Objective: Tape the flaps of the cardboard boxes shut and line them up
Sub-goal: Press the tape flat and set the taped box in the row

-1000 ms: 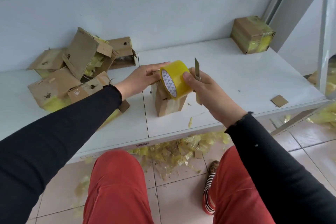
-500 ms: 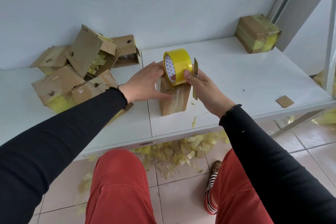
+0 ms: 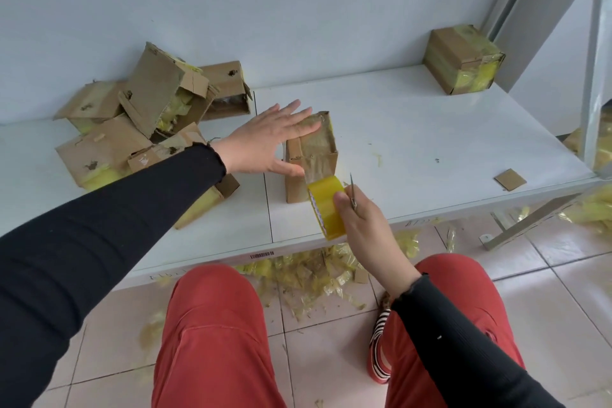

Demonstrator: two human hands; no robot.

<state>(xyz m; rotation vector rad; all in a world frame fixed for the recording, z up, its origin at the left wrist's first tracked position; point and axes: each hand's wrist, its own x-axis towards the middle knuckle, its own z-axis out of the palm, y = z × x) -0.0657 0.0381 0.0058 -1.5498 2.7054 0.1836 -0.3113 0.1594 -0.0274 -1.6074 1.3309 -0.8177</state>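
1. The yellow tape roll [image 3: 326, 207] has come down: half a second ago it sat above the box top, now it hangs low in front of the box, over the near edge of the counter [image 3: 414, 142].
2. The left hand [image 3: 265, 142] has slid from the box's side up onto its top, and the view has tipped further down toward the knees.
3. Left hand: fingers straight and spread, flat on the top of the small cardboard box [image 3: 311, 156], thumb lying along the near top edge. An open grip, pressing, holding nothing.
4. Right hand [image 3: 364, 219]: its grip is closed around the tape roll, thumb on the roll's outer face, fingers behind it. The same hand also holds a thin blade [image 3: 353, 190] that points up beside the roll.
5. A clear strip of tape runs from the roll up the front of the box and over its top, under the left fingers.
6. The box stands upright on the counter, just right of the seam between the two white panels.
7. To the left, a heap of open boxes [image 3: 139, 129] lies jumbled against the wall, flaps up.
8. Far right at the back, one taped box [image 3: 463, 60] sits alone, well apart from the others.
9. A small cardboard scrap [image 3: 510, 179] lies near the counter's right edge.
10. Yellow tape scraps [image 3: 308, 275] litter the tiled floor below.
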